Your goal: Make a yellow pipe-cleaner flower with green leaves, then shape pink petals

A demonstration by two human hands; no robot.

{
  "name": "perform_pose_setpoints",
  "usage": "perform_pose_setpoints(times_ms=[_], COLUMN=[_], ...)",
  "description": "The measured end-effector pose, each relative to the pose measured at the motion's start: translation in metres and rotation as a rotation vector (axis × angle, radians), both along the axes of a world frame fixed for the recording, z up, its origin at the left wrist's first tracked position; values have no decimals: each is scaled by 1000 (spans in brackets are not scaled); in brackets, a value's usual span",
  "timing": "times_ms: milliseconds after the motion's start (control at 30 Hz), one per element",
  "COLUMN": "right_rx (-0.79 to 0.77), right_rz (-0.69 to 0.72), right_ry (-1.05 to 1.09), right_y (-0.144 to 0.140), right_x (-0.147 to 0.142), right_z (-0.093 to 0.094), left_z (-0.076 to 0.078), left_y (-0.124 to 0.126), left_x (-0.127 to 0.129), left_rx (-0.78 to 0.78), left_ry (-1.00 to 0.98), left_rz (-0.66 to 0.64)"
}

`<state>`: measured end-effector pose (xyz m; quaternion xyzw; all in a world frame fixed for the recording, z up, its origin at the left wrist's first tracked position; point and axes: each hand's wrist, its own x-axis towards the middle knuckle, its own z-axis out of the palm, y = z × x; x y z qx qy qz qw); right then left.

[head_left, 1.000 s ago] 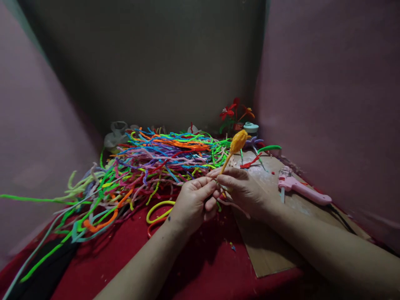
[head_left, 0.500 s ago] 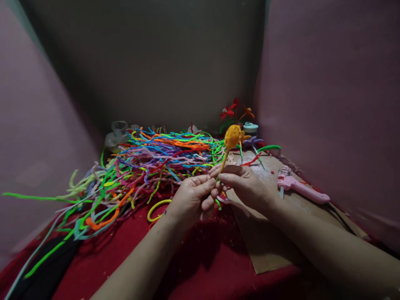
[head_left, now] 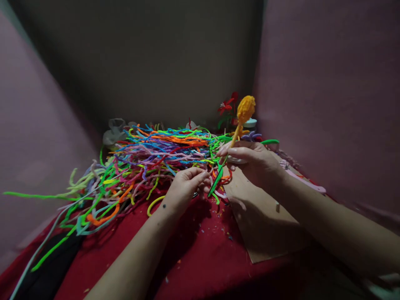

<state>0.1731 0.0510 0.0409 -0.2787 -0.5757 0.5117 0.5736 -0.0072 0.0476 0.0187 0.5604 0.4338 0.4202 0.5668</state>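
A pipe-cleaner flower with a fuzzy yellow-orange bud (head_left: 246, 109) stands tilted in my right hand (head_left: 258, 160), whose fingers pinch its stem. Below those fingers a green, leaf-like piece (head_left: 215, 182) slants down to the left; whether it belongs to the flower I cannot tell. My left hand (head_left: 187, 185) is to the left of that green piece, lower than the right one. Its thumb and fingers are curled together, and what lies between them, if anything, is hidden.
A big heap of coloured pipe cleaners (head_left: 162, 152) spreads at the left and back. Cardboard (head_left: 265, 233) lies on the red cloth (head_left: 193, 258), with a pink glue gun (head_left: 304, 181) partly behind my right arm. Red flowers (head_left: 225, 107) and a lidded jar (head_left: 250, 123) stand behind.
My right hand has lifted the flower up and to the right. The left hand has come away from the stem, and the green piece now shows between the hands.
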Motion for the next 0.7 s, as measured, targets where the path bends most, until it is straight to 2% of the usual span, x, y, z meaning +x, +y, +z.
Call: perform_pose_setpoints(times_ms=[200,400,533,700], right_rx=[-30,29,1,-32], right_rz=[-80,-67,-30,10], right_ry=[48,19,63,106], right_y=[13,17,18,17], right_x=[19,22,20,20], right_z=[-21,-30,-30,-28], left_z=[-15,-35,-38,-30], left_y=[6,15,18,17], left_x=[5,21,30,31], left_rx=[155,437,444,374], left_ry=[292,585,648,594], left_rz=[25,56,89,89])
